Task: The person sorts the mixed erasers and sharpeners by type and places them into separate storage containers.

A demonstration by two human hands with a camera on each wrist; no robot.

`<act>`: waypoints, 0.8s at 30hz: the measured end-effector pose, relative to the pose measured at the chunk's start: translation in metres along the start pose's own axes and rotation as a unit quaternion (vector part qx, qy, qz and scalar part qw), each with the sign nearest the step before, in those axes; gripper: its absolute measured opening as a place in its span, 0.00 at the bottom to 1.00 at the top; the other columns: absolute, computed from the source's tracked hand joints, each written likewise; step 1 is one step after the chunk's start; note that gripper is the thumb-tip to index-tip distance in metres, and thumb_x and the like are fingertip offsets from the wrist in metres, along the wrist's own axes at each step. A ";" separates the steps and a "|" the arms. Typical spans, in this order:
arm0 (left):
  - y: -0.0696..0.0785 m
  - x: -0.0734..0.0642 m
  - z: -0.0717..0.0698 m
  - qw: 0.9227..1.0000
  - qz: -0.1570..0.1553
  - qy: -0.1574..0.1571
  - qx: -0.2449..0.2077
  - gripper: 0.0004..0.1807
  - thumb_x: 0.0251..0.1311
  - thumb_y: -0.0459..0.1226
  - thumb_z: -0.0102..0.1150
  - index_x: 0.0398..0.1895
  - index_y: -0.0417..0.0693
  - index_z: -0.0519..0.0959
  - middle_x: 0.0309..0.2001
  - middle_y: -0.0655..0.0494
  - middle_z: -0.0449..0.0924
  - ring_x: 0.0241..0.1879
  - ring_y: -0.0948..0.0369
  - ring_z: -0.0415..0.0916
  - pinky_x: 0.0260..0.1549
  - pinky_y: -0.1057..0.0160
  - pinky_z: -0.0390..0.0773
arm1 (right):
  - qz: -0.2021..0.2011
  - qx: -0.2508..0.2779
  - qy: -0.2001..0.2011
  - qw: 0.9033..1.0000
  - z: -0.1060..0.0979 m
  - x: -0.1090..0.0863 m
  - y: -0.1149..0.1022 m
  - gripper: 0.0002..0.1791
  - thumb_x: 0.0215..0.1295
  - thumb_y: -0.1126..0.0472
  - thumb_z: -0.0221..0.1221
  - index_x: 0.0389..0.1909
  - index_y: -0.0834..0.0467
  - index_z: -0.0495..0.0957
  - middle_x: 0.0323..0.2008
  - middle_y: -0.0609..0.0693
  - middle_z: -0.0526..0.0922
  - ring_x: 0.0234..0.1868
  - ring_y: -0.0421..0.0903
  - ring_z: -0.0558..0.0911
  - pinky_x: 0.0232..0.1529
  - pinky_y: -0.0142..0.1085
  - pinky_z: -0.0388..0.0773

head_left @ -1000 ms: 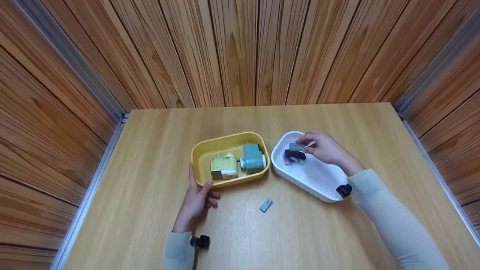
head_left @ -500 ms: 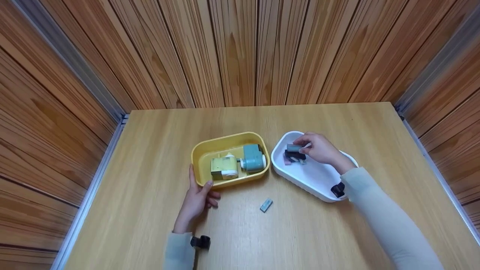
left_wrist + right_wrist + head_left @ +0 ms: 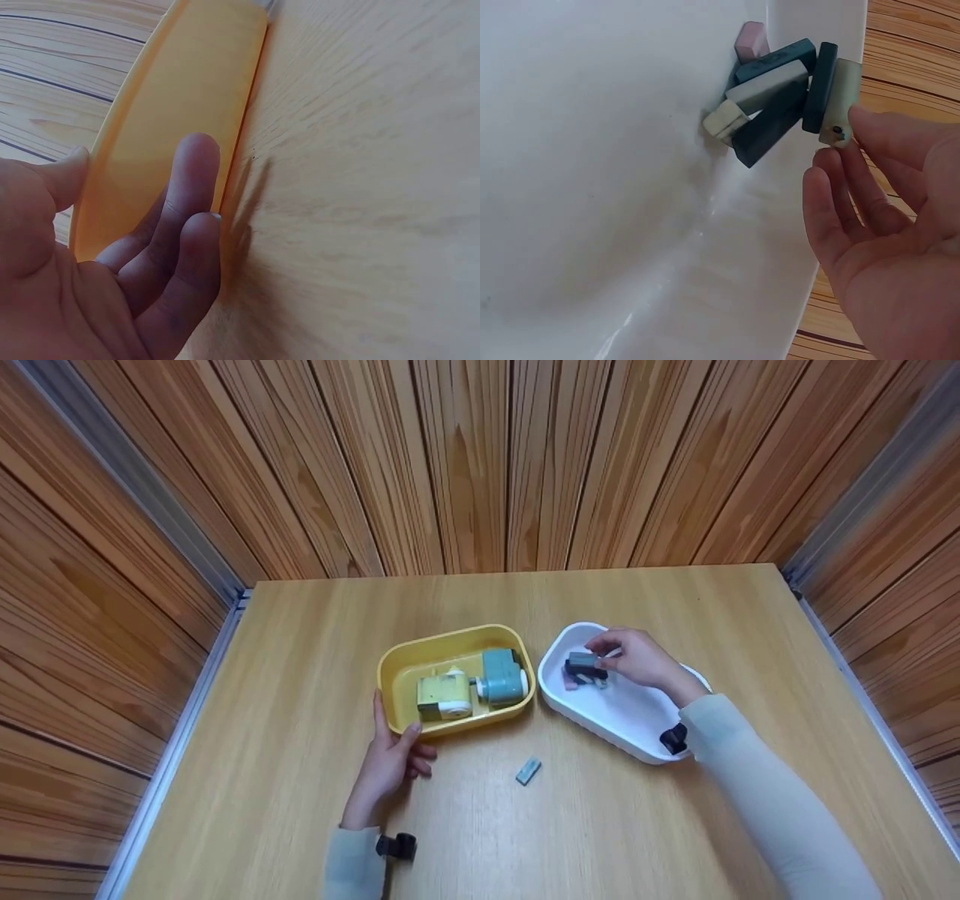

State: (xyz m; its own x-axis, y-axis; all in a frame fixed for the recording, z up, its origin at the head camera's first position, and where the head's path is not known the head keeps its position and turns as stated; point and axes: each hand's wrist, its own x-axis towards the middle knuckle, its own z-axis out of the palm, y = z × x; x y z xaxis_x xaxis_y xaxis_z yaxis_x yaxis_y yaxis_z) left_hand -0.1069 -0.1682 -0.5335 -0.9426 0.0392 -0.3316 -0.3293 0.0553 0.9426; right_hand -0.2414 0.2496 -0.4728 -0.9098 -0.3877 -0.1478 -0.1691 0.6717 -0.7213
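Note:
My right hand (image 3: 637, 656) pinches a pale grey-green eraser (image 3: 843, 97) between thumb and fingers, over the far left end of the white bin (image 3: 600, 727). That eraser stands right against a dark teal eraser (image 3: 821, 88). Beside them several more erasers lie heaped, among them a dark one (image 3: 771, 124), a white one (image 3: 766, 87) and a pink one (image 3: 751, 41). At the near left corner of the yellow bin (image 3: 401, 660), my left hand (image 3: 386, 761) holds the edge, thumb at the rim and index finger along the outer side; the other fingers curl loosely below.
Inside the yellow bin lie a yellow-and-white sharpener (image 3: 444, 694) and a teal one (image 3: 501, 675). A small blue-grey eraser (image 3: 528, 771) lies on the wooden table (image 3: 300, 660) in front of the bins. Wood-panelled walls (image 3: 480, 465) stand around the table.
My right hand has shifted slightly left and lowered the eraser toward the dark ones in the white bin. My left hand stays at the yellow bin. The head view has shifted slightly.

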 end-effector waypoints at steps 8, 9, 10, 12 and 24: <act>-0.001 -0.001 0.001 1.000 0.014 -0.001 -0.009 0.48 0.76 0.45 0.48 0.77 0.74 0.21 0.35 0.36 0.84 0.26 0.46 0.83 0.26 0.57 0.81 | -0.014 0.005 0.014 1.000 -0.008 -0.008 -0.013 0.17 0.69 0.69 0.59 0.57 0.63 0.79 0.51 0.60 0.81 0.53 0.55 0.78 0.57 0.53 0.74; -0.001 -0.001 0.001 1.000 0.013 0.000 -0.008 0.48 0.76 0.46 0.48 0.77 0.74 0.21 0.35 0.37 0.84 0.26 0.47 0.83 0.26 0.57 0.81 | -0.018 0.004 0.015 1.000 -0.009 -0.010 -0.015 0.17 0.69 0.68 0.58 0.57 0.63 0.79 0.51 0.60 0.81 0.53 0.55 0.78 0.57 0.53 0.74; -0.001 -0.001 0.001 1.000 0.012 0.001 -0.006 0.47 0.76 0.45 0.48 0.77 0.74 0.21 0.35 0.37 0.84 0.26 0.47 0.83 0.26 0.57 0.81 | -0.021 0.003 0.016 1.000 -0.010 -0.011 -0.018 0.17 0.69 0.68 0.58 0.57 0.63 0.79 0.51 0.59 0.81 0.53 0.54 0.78 0.57 0.52 0.75; -0.001 0.000 0.001 1.000 0.010 0.002 -0.003 0.47 0.76 0.45 0.47 0.77 0.75 0.21 0.35 0.38 0.84 0.26 0.48 0.83 0.26 0.57 0.81 | -0.030 -0.001 0.018 0.999 -0.012 -0.014 -0.024 0.16 0.70 0.67 0.58 0.57 0.62 0.80 0.51 0.58 0.81 0.53 0.54 0.78 0.57 0.52 0.75; 0.000 -0.001 -0.002 1.000 -0.001 -0.007 -0.001 0.47 0.77 0.45 0.46 0.75 0.78 0.20 0.38 0.36 0.84 0.29 0.45 0.83 0.30 0.53 0.82 | -0.110 -0.014 0.019 0.994 0.002 -0.043 -0.059 0.14 0.69 0.63 0.62 0.55 0.55 0.82 0.48 0.50 0.83 0.50 0.47 0.79 0.53 0.50 0.77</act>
State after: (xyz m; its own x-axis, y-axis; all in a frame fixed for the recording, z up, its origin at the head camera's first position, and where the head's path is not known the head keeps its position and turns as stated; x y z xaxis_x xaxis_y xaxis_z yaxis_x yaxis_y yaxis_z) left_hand -0.1062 -0.1702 -0.5333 -0.9409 0.0526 -0.3346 -0.3319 0.0540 0.9418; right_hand -0.1910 0.2254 -0.4252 -0.8636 -0.5027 0.0376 -0.3751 0.5910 -0.7141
